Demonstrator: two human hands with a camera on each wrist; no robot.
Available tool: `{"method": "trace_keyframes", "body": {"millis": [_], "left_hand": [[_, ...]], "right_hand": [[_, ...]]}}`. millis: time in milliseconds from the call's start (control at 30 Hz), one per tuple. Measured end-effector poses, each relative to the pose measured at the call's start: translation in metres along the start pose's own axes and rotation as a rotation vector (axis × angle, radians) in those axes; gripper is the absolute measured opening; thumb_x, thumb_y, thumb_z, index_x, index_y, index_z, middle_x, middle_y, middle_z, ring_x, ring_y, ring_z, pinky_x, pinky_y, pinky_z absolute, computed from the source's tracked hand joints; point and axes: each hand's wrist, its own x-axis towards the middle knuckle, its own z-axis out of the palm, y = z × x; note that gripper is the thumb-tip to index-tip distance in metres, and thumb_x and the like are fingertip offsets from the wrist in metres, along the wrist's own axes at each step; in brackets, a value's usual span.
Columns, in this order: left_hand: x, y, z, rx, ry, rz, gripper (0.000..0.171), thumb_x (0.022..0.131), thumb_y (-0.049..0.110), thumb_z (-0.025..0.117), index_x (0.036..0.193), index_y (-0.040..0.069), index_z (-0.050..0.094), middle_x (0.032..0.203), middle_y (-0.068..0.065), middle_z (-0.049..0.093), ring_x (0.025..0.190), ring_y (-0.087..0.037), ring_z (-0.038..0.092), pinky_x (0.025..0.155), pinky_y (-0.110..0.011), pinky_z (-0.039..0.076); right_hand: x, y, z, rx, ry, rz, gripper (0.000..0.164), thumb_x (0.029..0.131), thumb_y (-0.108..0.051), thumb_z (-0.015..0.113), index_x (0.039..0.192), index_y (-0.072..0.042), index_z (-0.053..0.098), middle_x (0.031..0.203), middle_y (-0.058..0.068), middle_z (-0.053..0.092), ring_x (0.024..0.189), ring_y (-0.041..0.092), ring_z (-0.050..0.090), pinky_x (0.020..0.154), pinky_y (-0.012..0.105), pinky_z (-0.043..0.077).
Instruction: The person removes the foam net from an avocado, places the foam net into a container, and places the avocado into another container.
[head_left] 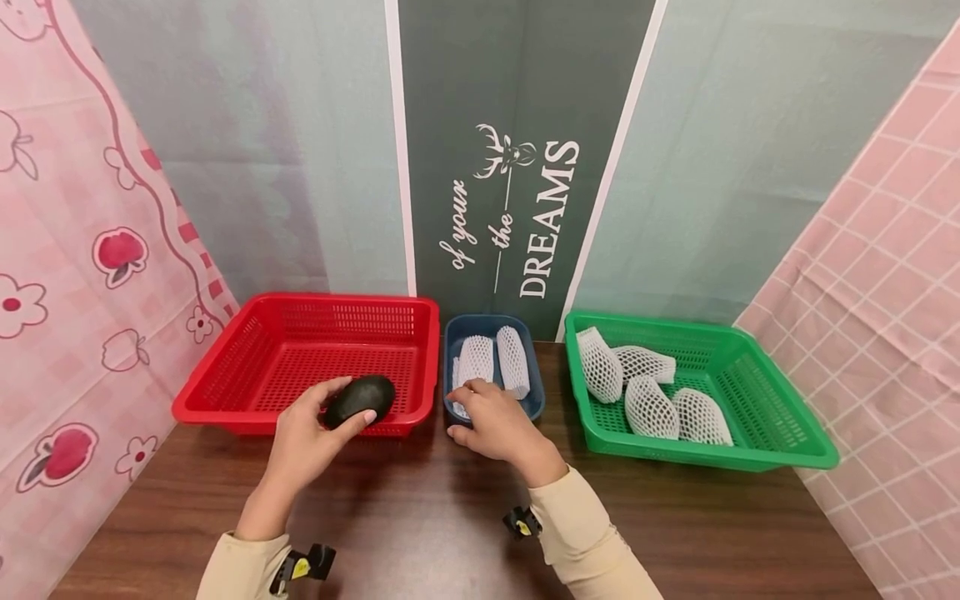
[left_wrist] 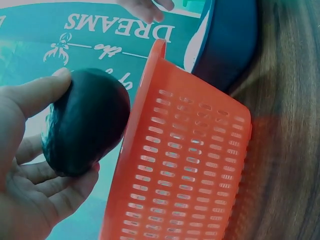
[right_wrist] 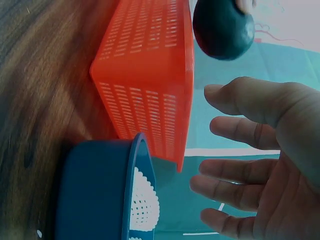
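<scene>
My left hand (head_left: pixel 303 437) grips a dark, smooth-skinned avocado (head_left: pixel 362 402) between thumb and fingers, above the front rim of the red basket (head_left: pixel 307 417). The left wrist view shows the same avocado (left_wrist: pixel 87 122) beside the basket's wall (left_wrist: pixel 185 165), fingers curled under it. My right hand (head_left: pixel 495 421) hovers over the front of a small blue bin (head_left: pixel 534 407) that contains white foam net sleeves (head_left: pixel 513 360). In the right wrist view, the fingers of that hand (right_wrist: pixel 260 150) are loosely extended with nothing between them; one net sleeve (right_wrist: pixel 144 202) shows inside the bin.
On the right stands a green basket (head_left: pixel 795 446) with several net-wrapped oval items (head_left: pixel 651 408). All three containers line the back of a brown wooden table (head_left: pixel 420 517), against a printed backdrop (head_left: pixel 480 83). Pink cloths hang at both sides.
</scene>
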Motion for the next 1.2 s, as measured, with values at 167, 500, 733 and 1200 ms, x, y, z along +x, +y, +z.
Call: {"method": "trace_keyframes", "body": {"millis": [167, 500, 733, 1200], "left_hand": [[0.006, -0.004, 0.002, 0.013, 0.022, -0.044, 0.051, 0.070, 0.020, 0.082, 0.114, 0.003, 0.062, 0.102, -0.013, 0.064, 0.085, -0.026, 0.057, 0.068, -0.043, 0.045], [0.015, -0.013, -0.001, 0.039, -0.003, -0.104, 0.051, 0.078, 0.025, 0.075, 0.118, -0.001, 0.058, 0.107, -0.021, 0.060, 0.090, -0.033, 0.055, 0.072, -0.046, 0.043], [0.014, -0.017, -0.004, 0.051, -0.014, -0.105, 0.048, 0.079, 0.022, 0.074, 0.118, -0.001, 0.058, 0.106, -0.022, 0.058, 0.090, -0.033, 0.053, 0.071, -0.046, 0.044], [0.011, -0.007, -0.006, 0.060, -0.028, -0.038, 0.044, 0.076, 0.017, 0.077, 0.114, 0.001, 0.061, 0.100, -0.018, 0.059, 0.086, -0.030, 0.054, 0.066, -0.041, 0.045]], "right_hand": [[0.004, -0.006, -0.001, 0.002, -0.004, 0.000, 0.037, 0.081, -0.026, 0.070, 0.113, -0.010, 0.064, 0.105, 0.006, 0.059, 0.094, 0.021, 0.055, 0.075, 0.043, 0.047], [0.010, -0.015, -0.002, -0.010, -0.002, -0.026, 0.040, 0.081, -0.027, 0.070, 0.116, -0.010, 0.063, 0.108, 0.006, 0.058, 0.097, 0.020, 0.054, 0.075, 0.042, 0.047], [0.009, -0.014, 0.000, -0.014, -0.009, -0.026, 0.039, 0.081, -0.027, 0.070, 0.114, -0.009, 0.064, 0.105, 0.005, 0.058, 0.094, 0.019, 0.054, 0.075, 0.040, 0.046], [-0.003, -0.005, 0.000, 0.016, 0.015, -0.023, 0.036, 0.081, -0.025, 0.070, 0.113, -0.009, 0.064, 0.103, 0.006, 0.059, 0.092, 0.020, 0.055, 0.076, 0.038, 0.048]]}}
